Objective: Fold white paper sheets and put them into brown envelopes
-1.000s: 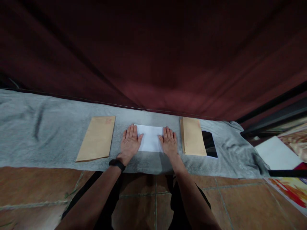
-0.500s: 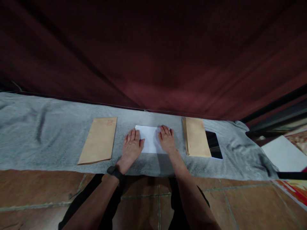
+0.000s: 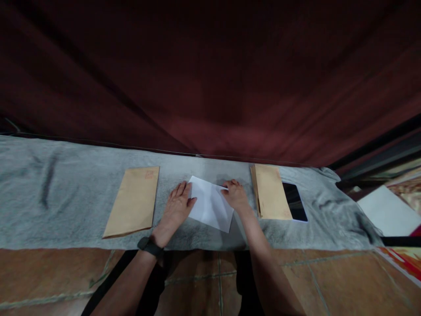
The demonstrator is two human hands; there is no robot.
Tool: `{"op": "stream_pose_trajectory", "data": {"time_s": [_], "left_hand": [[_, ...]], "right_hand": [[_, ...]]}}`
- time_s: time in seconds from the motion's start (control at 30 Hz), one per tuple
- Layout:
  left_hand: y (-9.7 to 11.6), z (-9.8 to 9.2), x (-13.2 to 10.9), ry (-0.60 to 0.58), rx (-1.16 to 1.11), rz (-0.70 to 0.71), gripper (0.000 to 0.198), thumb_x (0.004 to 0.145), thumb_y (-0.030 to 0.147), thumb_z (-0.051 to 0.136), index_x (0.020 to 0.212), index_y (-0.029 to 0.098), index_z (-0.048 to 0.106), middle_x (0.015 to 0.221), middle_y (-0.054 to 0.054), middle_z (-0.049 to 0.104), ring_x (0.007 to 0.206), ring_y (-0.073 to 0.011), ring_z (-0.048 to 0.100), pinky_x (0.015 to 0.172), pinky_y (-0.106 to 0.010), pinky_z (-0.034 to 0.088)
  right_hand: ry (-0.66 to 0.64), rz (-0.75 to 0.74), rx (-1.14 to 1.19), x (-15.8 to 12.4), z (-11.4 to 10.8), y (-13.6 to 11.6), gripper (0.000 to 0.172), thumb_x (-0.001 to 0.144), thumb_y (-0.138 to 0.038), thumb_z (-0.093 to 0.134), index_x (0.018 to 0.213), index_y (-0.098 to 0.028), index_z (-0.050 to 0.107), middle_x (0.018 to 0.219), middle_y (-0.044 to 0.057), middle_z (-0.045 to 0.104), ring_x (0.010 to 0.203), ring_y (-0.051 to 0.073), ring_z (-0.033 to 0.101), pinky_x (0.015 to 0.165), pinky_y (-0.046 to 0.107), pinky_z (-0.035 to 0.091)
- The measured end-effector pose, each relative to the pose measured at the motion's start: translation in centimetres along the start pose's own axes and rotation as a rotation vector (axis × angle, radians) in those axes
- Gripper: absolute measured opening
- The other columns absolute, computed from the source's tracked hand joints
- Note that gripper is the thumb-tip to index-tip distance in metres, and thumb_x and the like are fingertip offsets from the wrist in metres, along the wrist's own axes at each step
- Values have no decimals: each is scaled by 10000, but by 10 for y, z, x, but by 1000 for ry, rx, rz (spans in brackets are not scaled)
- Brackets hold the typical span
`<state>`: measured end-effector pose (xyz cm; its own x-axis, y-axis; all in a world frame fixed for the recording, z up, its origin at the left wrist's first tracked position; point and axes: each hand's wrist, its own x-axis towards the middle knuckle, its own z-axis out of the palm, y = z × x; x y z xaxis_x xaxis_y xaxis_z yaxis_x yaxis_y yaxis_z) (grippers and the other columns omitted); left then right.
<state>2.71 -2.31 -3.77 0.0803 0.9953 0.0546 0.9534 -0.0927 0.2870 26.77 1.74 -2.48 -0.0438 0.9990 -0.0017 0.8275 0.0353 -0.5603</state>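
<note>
A white sheet of paper [image 3: 210,204] lies at a slant on the grey cloth [image 3: 79,188], between my hands. My left hand [image 3: 177,202] rests with its fingers apart at the paper's left edge. At the upper right corner, my right hand [image 3: 235,194] has its fingers bent round the edge and pinches the paper. To the left lies a brown envelope [image 3: 134,199] with a red stamp. Further right are stacked brown envelopes [image 3: 272,193], partly over a dark-screened tablet [image 3: 295,202].
Behind the cloth hangs a dark red curtain [image 3: 210,96]. Brown floor tiles [image 3: 351,281] show in front. At the far right lie a white board [image 3: 388,210] and a colourful printed sheet [image 3: 403,263].
The paper has turned clockwise, its right side now nearer to me. My right hand has gone from lying flat to curled at the corner. The view has shifted slightly.
</note>
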Motion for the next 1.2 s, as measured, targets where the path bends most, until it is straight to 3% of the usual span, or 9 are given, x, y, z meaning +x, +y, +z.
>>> {"op": "stream_pose_trajectory", "data": {"time_s": [0.13,0.3,0.4,0.5,0.7,0.8,0.9,1.07,1.2], "left_hand": [[-6,-6,6,81,-181,-35,604,992,419,523,1518,126,487,1596,-195,481,1459,-319,488,1199,-478,406],[-1,-14,13,226,-528,-211,662,988,452,536,1556,131,426,1545,-195,534,1381,-305,564,1118,-444,494],[10,-7,13,113,-777,-327,708,960,439,591,1563,120,404,1347,-169,680,1152,-250,701,964,-376,573],[20,5,9,6,-946,-332,774,907,388,656,1582,140,371,1118,-92,747,939,-204,734,815,-328,593],[26,15,2,-143,-961,-296,842,821,186,601,1612,135,315,814,-24,733,658,-196,668,613,-319,548],[27,10,-4,-178,-956,-216,828,800,203,613,1591,153,376,810,-34,752,650,-216,670,613,-340,551],[26,5,-15,-238,-945,-177,816,788,253,652,1566,150,427,768,-23,741,636,-216,666,599,-330,536],[21,-3,-27,-237,-737,-127,759,776,310,685,1502,156,522,680,12,689,615,-208,651,579,-295,489],[18,-9,-27,-212,-411,-150,743,824,279,618,1542,148,478,709,-11,691,676,-234,679,622,-303,466]], "right_hand": [[9,60,240,-1,-9,17,111,857,-248,646,781,-236,726,855,28,746,888,212,686,826,308,502],[63,211,555,-14,-2,27,334,862,-506,570,785,-195,659,713,10,666,677,177,632,607,272,477],[39,283,709,-30,7,25,413,808,-598,585,871,-198,668,743,20,691,650,185,651,545,268,490],[-26,322,792,-46,13,23,347,797,-547,606,883,-217,671,782,31,726,683,202,693,538,269,518],[-78,353,671,-57,0,32,162,885,-342,577,940,-236,686,705,-2,706,575,186,667,552,285,528],[50,237,402,-58,-11,33,200,945,-272,546,1057,-240,708,867,39,760,733,210,723,714,318,561],[118,-36,112,-58,-13,24,300,1001,-228,481,1185,-234,717,1155,75,767,1052,224,728,951,336,552],[-95,-472,-1,-59,4,-2,411,1087,-309,407,1438,-238,608,1532,18,586,1445,160,497,1247,361,368],[-176,-587,-133,-59,22,-16,439,1098,-358,424,1498,-231,551,1610,14,494,1505,191,420,1303,426,265]]}}
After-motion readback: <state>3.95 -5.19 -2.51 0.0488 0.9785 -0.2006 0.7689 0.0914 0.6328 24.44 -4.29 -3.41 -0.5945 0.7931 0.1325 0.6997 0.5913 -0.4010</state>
